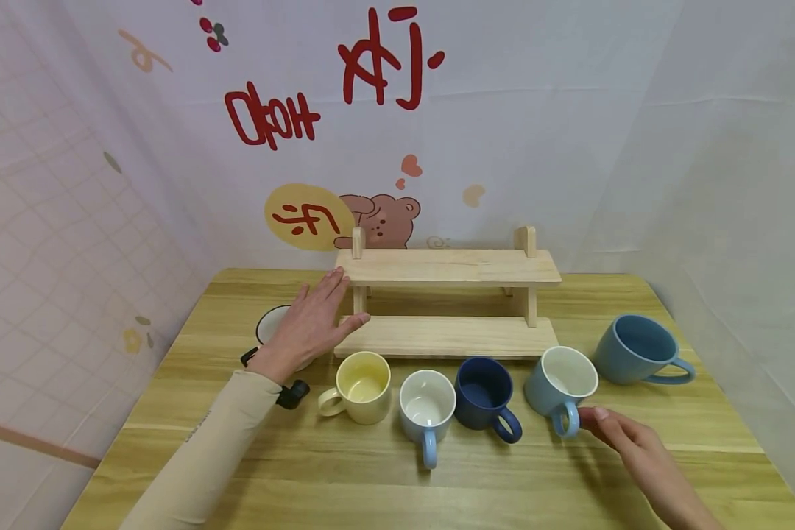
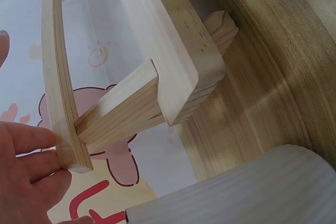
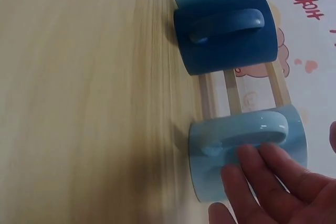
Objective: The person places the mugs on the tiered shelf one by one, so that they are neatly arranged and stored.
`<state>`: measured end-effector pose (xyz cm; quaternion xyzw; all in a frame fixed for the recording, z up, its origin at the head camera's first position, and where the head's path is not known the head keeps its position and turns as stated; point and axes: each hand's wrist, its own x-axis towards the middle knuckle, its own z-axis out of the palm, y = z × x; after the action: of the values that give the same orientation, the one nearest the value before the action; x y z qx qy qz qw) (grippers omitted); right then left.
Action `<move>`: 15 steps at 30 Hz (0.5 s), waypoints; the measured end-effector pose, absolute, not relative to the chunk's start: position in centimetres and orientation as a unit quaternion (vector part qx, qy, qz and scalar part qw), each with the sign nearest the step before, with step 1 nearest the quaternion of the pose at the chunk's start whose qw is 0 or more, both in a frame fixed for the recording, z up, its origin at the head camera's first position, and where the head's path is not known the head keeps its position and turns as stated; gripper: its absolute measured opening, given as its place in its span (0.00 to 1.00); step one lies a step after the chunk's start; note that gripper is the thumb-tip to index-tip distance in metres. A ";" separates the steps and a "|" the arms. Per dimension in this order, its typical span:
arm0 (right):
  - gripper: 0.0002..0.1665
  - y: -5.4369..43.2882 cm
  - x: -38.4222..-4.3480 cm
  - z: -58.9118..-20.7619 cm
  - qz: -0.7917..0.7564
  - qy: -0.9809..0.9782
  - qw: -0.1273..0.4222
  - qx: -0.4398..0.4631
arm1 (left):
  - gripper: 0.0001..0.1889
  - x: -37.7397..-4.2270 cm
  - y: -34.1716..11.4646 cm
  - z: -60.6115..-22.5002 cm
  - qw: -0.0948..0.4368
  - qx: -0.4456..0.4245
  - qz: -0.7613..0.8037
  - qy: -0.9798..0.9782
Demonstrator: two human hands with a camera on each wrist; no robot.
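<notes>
My left hand [image 1: 310, 322] rests its fingertips on the left end of a two-tier wooden shelf [image 1: 447, 266], its fingers spread and mostly straight. In the left wrist view, those fingers [image 2: 37, 153] touch the end of the upper board [image 2: 63, 93]. On the right, my right hand [image 1: 639, 449] is at the handle of a light blue mug [image 1: 542, 390] with a white inside. The right wrist view has its fingertips [image 3: 247, 156] by that handle [image 3: 236, 129], not curled round it; whether they touch it, I cannot tell.
In front of the shelf stand a yellow mug [image 1: 364, 401], a pale blue mug [image 1: 414, 423] and a dark blue mug [image 1: 473, 412]. A larger grey-blue mug [image 1: 619, 361] is at the right. Behind my left wrist is a white dark-rimmed mug [image 1: 269, 324]. A printed curtain [image 1: 536, 147] hangs behind.
</notes>
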<state>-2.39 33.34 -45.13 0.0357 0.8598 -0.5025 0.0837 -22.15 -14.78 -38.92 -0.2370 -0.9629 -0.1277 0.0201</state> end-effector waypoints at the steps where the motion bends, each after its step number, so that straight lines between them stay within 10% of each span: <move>1: 0.34 33.3 -2.4 -45.2 -0.515 0.852 0.089 0.039 | 0.50 -22.1 -14.8 -38.9 0.022 -0.237 -0.127 -0.963; 15: 0.31 31.8 -3.1 -46.3 -0.560 0.822 0.085 0.058 | 0.50 -22.0 -14.7 -38.9 0.017 -0.232 -0.127 -0.964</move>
<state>-3.13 31.76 -46.34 0.0583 0.8219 -0.5602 0.0846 -21.99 -14.73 -38.91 -0.2322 -0.9642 -0.1273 0.0165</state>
